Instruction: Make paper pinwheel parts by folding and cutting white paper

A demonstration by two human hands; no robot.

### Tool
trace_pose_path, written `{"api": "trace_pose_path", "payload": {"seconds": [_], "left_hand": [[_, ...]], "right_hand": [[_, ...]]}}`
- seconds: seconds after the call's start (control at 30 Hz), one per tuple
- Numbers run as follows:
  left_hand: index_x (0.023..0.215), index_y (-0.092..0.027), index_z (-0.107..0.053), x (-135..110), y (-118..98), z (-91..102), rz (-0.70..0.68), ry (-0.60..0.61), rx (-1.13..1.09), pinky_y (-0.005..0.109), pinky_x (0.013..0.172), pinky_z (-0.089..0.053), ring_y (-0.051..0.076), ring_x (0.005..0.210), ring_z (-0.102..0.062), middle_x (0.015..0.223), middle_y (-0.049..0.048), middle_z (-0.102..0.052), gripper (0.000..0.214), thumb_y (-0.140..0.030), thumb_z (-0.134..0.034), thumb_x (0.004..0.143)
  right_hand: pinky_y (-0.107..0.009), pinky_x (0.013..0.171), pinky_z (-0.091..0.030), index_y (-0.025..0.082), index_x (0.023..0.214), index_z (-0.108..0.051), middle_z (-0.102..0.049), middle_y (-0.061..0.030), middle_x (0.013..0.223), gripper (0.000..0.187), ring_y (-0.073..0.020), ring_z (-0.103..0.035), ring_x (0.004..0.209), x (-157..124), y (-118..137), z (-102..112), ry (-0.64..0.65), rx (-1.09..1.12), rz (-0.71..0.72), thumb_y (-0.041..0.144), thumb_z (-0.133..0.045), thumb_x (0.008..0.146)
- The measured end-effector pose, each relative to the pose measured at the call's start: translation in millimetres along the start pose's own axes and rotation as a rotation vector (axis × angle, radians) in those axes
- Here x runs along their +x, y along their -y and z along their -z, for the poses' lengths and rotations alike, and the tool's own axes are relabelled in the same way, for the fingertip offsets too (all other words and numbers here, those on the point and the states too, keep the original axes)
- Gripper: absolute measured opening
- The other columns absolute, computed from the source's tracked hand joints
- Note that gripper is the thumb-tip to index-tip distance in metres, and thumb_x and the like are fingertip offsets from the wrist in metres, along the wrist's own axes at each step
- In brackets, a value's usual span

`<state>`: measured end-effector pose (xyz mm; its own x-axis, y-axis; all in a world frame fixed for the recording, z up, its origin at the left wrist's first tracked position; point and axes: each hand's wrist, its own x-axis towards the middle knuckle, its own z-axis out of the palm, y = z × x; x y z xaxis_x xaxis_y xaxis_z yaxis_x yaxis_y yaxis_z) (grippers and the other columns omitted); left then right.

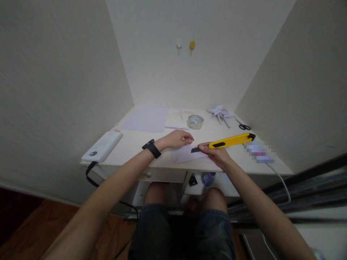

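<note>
My right hand (pixel 217 154) grips a yellow utility knife (pixel 231 140) with a black tip, its blade end resting on a small white sheet of paper (pixel 187 154) near the desk's front edge. My left hand (pixel 177 138), with a black watch on the wrist, lies on the far side of that paper, fingers curled and pressing down on it. Both hands meet over the paper at the middle of the pale desk (pixel 151 159).
A white power bank (pixel 102 146) with a black cord lies at the desk's left edge. Farther back are a sheet of paper (pixel 145 118), a tape roll (pixel 195 121), folded paper shapes (pixel 221 113) and black scissors (pixel 244 126). Walls close in on both sides.
</note>
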<state>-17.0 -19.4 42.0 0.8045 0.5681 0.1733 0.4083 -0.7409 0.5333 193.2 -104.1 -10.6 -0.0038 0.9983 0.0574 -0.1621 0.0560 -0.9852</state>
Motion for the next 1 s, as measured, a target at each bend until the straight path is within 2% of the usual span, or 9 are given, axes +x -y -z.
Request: {"api": "trace_pose_path", "payload": {"seconds": [0.03, 0.1, 0.23, 0.33, 0.4, 0.5, 0.63, 0.8, 1.0], "left_hand": [[0.099, -0.017, -0.074, 4, 1, -1.8, -0.001, 0.073, -0.048, 0.028, 0.082, -0.046, 0.018, 0.090, -0.066, 0.097, 0.0065, -0.075, 0.020, -0.023, -0.059, 0.088], [0.094, -0.015, -0.075, 11, 4, -6.0, 0.013, 0.131, -0.117, 0.025, 0.076, -0.045, 0.015, 0.081, -0.066, 0.089, 0.0054, -0.076, 0.017, -0.020, -0.062, 0.085], [0.087, -0.014, -0.075, 15, 14, -9.6, 0.035, 0.117, -0.106, 0.024, 0.073, -0.044, 0.014, 0.076, -0.064, 0.084, 0.0052, -0.075, 0.013, -0.018, -0.065, 0.081], [0.086, -0.015, -0.073, 11, 13, -9.0, 0.046, 0.117, -0.042, 0.024, 0.072, -0.043, 0.015, 0.077, -0.065, 0.085, 0.0052, -0.075, 0.012, -0.017, -0.063, 0.080], [0.090, -0.016, -0.070, 6, 6, -9.7, 0.070, 0.088, -0.006, 0.025, 0.071, -0.043, 0.016, 0.078, -0.065, 0.087, 0.0048, -0.075, 0.014, -0.022, -0.065, 0.079], [0.099, -0.018, -0.061, -2, -9, -15.7, 0.101, 0.025, 0.055, 0.027, 0.071, -0.042, 0.019, 0.083, -0.065, 0.095, 0.0057, -0.073, 0.032, -0.034, -0.072, 0.073], [0.090, -0.019, -0.058, -6, -22, -31.6, 0.066, 0.014, 0.168, 0.028, 0.068, -0.040, 0.021, 0.082, -0.062, 0.096, 0.0055, -0.070, 0.042, -0.048, -0.078, 0.066], [0.084, -0.020, -0.061, -5, -20, -43.8, 0.021, -0.036, 0.214, 0.029, 0.074, -0.041, 0.021, 0.083, -0.062, 0.089, 0.0034, -0.069, 0.023, -0.038, -0.072, 0.074], [0.087, -0.018, -0.067, -3, -17, -35.7, -0.125, 0.006, 0.263, 0.030, 0.080, -0.044, 0.021, 0.089, -0.063, 0.096, 0.0057, -0.070, 0.016, -0.024, -0.065, 0.072]], "right_hand": [[-0.044, 0.086, -0.057, 0.021, 0.074, -0.078, -0.075, -0.0030, 0.074, 0.036, -0.0231, -0.071, 0.078, -1, 0, 1, -0.001, -0.007, 0.005, 0.045, -0.092, 0.051], [-0.043, 0.085, -0.057, 0.021, 0.074, -0.078, -0.075, -0.0031, 0.074, 0.037, -0.0227, -0.070, 0.077, -2, 0, 4, -0.017, -0.021, 0.012, 0.045, -0.092, 0.051], [-0.041, 0.083, -0.058, 0.020, 0.077, -0.079, -0.076, -0.0035, 0.076, 0.039, -0.0205, -0.070, 0.074, -8, 1, 13, -0.059, -0.036, -0.012, 0.044, -0.093, 0.051], [-0.039, 0.080, -0.059, 0.019, 0.076, -0.078, -0.076, -0.0036, 0.077, 0.037, -0.0197, -0.070, 0.073, -9, 1, 17, -0.080, -0.009, -0.022, 0.043, -0.093, 0.052], [-0.038, 0.079, -0.060, 0.019, 0.075, -0.078, -0.075, -0.0033, 0.076, 0.036, -0.0194, -0.070, 0.072, -9, 0, 17, -0.090, 0.017, -0.021, 0.042, -0.093, 0.051], [-0.038, 0.079, -0.060, 0.019, 0.073, -0.078, -0.076, -0.0036, 0.076, 0.036, -0.0199, -0.071, 0.074, -9, 0, 16, -0.092, 0.046, -0.018, 0.042, -0.093, 0.050], [-0.039, 0.078, -0.062, 0.019, 0.072, -0.077, -0.076, -0.0046, 0.076, 0.035, -0.0220, -0.071, 0.075, -9, 0, 16, -0.109, 0.055, -0.007, 0.042, -0.093, 0.050], [-0.040, 0.081, -0.061, 0.019, 0.071, -0.077, -0.076, -0.0042, 0.078, 0.036, -0.0221, -0.071, 0.077, -13, 0, 19, -0.151, 0.077, 0.012, 0.042, -0.094, 0.049], [-0.043, 0.091, -0.058, 0.019, 0.077, -0.078, -0.077, -0.0038, 0.082, 0.037, -0.0225, -0.072, 0.080, -18, -7, 31, -0.240, 0.032, 0.048, 0.042, -0.093, 0.052]]}}
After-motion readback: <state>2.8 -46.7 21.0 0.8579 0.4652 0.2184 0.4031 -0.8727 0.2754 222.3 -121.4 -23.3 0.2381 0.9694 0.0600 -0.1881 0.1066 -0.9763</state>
